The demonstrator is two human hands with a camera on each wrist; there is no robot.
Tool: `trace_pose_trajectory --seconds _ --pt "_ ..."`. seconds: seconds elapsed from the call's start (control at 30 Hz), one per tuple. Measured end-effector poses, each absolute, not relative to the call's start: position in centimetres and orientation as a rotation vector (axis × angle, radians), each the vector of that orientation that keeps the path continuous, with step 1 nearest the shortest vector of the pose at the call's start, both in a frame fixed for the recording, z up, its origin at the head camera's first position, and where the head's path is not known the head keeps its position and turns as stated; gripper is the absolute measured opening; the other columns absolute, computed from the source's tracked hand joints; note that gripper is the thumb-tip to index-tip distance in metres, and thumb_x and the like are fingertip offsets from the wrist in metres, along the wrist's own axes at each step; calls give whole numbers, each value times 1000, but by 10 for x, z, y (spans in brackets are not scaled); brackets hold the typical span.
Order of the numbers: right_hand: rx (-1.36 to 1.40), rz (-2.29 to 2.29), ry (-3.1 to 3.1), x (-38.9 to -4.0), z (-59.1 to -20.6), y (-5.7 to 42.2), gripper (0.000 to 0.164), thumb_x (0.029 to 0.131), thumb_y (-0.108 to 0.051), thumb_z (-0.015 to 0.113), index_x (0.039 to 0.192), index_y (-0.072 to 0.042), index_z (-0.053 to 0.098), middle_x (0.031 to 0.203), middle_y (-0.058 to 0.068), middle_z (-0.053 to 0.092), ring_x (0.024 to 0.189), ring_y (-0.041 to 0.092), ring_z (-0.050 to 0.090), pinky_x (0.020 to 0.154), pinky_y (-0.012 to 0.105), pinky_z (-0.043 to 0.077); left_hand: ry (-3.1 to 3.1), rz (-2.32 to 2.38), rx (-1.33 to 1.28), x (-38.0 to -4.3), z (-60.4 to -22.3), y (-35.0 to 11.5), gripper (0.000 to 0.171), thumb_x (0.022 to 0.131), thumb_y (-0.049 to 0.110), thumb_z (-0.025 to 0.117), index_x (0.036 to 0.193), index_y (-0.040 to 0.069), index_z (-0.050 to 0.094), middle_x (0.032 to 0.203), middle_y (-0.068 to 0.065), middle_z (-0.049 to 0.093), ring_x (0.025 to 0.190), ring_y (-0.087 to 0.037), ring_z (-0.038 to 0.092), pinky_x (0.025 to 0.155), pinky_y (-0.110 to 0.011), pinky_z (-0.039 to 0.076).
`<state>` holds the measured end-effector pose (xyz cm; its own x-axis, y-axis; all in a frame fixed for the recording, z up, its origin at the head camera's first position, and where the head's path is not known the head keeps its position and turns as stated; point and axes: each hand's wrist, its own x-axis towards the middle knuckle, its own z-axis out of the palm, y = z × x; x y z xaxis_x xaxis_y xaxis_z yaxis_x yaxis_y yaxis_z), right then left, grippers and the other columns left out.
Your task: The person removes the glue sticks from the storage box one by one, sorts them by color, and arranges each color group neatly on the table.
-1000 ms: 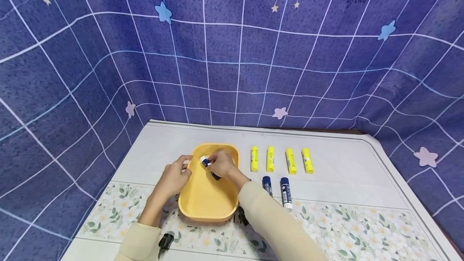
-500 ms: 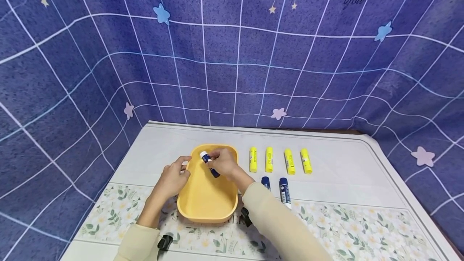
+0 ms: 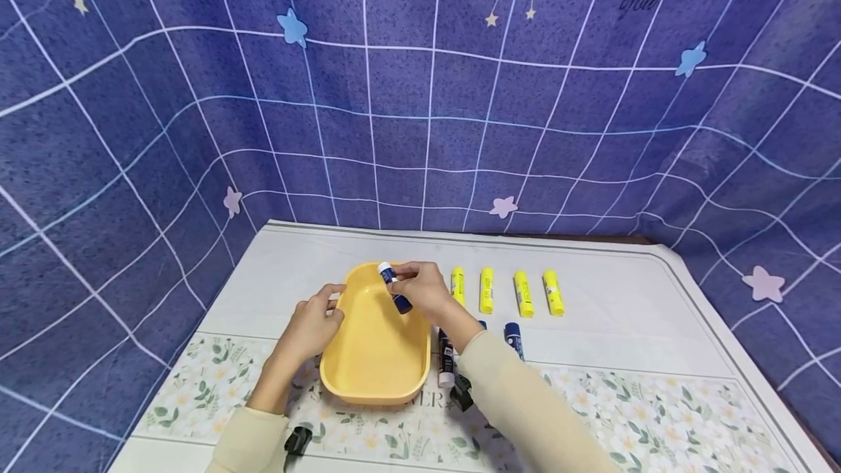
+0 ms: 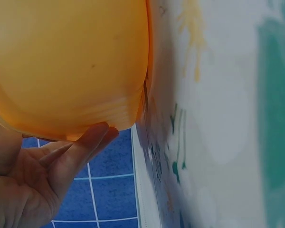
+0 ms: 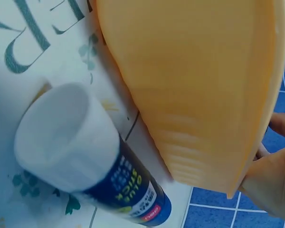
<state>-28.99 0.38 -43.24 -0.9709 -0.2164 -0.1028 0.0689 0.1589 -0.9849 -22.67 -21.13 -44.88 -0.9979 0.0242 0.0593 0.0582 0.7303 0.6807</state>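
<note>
My right hand (image 3: 425, 294) pinches a navy glue stick (image 3: 400, 303) with a white end, tilted over the right rim of a yellow plastic basin (image 3: 374, 360). At the basin's left rim, my left hand (image 3: 317, 323) holds on, its fingertips against the wall in the left wrist view. Beside the basin, under my right forearm, lies another navy glue stick (image 3: 447, 360), seen large in the right wrist view with its label. In that view the basin's wall hides the held stick and part of my right hand (image 5: 270, 175).
Several yellow glue sticks (image 3: 486, 290) lie in a row right of the basin. Nearer, a navy glue stick (image 3: 514, 339) lies partly behind my right sleeve (image 3: 519, 393), with the end of another left of it. A blue grid-patterned cloth (image 3: 420, 93) hangs behind the table.
My right hand has raised the navy glue stick from inside the basin and moved right to its rim. The navy stick beside the basin has come into view. My left hand stays at the rim.
</note>
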Motion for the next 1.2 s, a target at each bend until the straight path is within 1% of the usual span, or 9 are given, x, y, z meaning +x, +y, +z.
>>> trace_pose_trajectory --seconds 0.1,0.27,0.4,0.57,0.77,0.9,1.03,1.2 --pt "-118 -1955 2172 -290 -431 7 35 86 4 74 120 4 72 101 10 67 84 14 64 73 23 62 -2880 -1137 -78 -226 -449 -212 50 101 8 51 150 2 49 131 -35 65 108 -44 74 78 -41 67" --pt "-100 -2018 2139 -290 -428 14 34 87 4 73 120 7 70 99 9 65 84 14 65 75 24 63 -2878 -1138 -73 -226 -449 -211 50 100 8 51 149 2 49 131 -35 65 108 -45 73 77 -41 67" --pt "-69 -2047 2109 -288 -422 23 33 90 2 72 122 6 69 101 9 64 86 15 68 78 25 63 -2875 -1138 -73 -226 -448 -210 50 100 8 51 150 2 49 132 -35 65 108 -45 73 75 -39 67" --pt "-46 -2073 2094 -286 -417 34 34 91 2 71 125 6 68 104 11 64 89 18 70 80 26 63 -2875 -1141 -73 -226 -449 -210 50 100 7 51 150 1 48 132 -36 64 107 -45 74 74 -38 67" --pt "-45 -2115 2128 -283 -415 47 36 88 5 70 124 9 67 102 11 65 85 15 67 79 24 63 -2873 -1131 -68 -227 -449 -211 49 100 7 51 149 1 49 131 -36 65 106 -45 74 74 -39 67" --pt "-26 -2125 2142 -281 -413 59 36 89 4 71 124 7 68 104 11 65 85 13 68 78 21 61 -2876 -1127 -82 -226 -449 -211 50 100 6 51 149 0 49 131 -37 64 106 -46 74 73 -39 67" --pt "4 -2118 2164 -279 -410 73 36 90 2 71 125 5 68 106 11 65 89 13 68 81 22 60 -2874 -1119 -84 -227 -448 -211 50 100 6 51 149 0 49 131 -36 64 107 -46 74 75 -40 67" --pt "44 -2138 2170 -276 -411 88 36 88 3 71 124 6 68 100 6 65 85 11 68 78 20 58 -2874 -1124 -78 -227 -448 -211 50 100 7 50 150 0 49 131 -36 64 109 -46 73 77 -42 67"
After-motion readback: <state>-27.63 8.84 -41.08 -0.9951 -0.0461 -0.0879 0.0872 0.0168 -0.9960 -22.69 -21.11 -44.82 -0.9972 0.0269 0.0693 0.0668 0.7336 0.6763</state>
